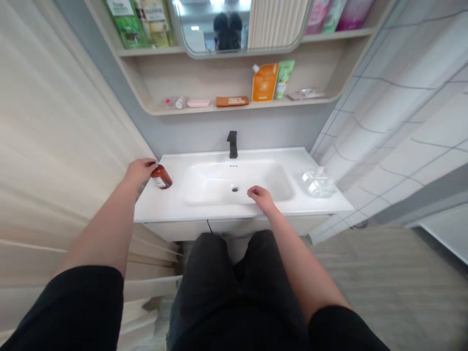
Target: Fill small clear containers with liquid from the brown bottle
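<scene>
At the left end of the white counter stands a brown bottle with a white label and a dark top. My left hand has its fingers closed around that top, and the bottle leans a little in the view. Over the front part of the white sink basin hovers my right hand. Its fingers are curled together, with nothing visible in them, and it touches neither basin nor faucet. A black faucet rises behind the basin, with no water seen running.
Clear containers stand at the counter's right end. Above, a shelf holds an orange pouch, a green tube and small items. A mirror hangs over it. A cream curtain borders the left, white tiles the right.
</scene>
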A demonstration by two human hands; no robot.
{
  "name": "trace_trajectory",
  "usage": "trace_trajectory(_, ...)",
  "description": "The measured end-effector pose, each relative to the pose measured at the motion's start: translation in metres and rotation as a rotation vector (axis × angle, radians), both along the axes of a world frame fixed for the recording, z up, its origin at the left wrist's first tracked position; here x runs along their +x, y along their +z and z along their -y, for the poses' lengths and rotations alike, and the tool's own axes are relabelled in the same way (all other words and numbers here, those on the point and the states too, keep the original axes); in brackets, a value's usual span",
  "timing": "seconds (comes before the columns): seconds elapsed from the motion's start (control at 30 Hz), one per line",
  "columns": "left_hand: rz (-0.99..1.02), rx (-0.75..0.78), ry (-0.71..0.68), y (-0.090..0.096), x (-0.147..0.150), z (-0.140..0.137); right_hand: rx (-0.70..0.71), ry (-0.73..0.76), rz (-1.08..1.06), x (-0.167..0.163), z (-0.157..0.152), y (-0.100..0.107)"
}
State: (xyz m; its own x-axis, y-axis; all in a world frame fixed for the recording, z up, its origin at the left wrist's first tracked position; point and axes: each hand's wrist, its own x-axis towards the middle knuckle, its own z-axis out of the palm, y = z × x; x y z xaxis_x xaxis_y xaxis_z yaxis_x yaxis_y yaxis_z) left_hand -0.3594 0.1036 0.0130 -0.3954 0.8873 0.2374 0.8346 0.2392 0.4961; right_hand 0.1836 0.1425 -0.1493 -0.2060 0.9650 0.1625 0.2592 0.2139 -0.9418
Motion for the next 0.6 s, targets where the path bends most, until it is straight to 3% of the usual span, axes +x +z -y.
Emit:
trace_trajectory(0.17,0.231,0.201,0.099,-0.033,0.022,0.015,-0.002,0.003,-0.009,-0.002,0.002,0.001)
trace_trajectory(0.27,0.167,0.192,0.095,-0.041,0.03,0.018,0.007,-0.004,0.003,-0.001,0.002,0.003)
trace_trajectory(0.4,0.071,0.228,0.087,-0.038,0.05,0.03,0.037,-0.025,0.044,0.0,0.005,0.012)
trace_trajectory(0.5,0.15,0.332,-0.017,-0.037,0.098,0.058,0.14,-0.025,0.085,-0.009,0.029,0.024)
trace_trajectory(0.6,0.382,0.407,-0.236,-0.048,0.179,0.106,0.284,0.122,0.028,-0.029,0.08,0.039)
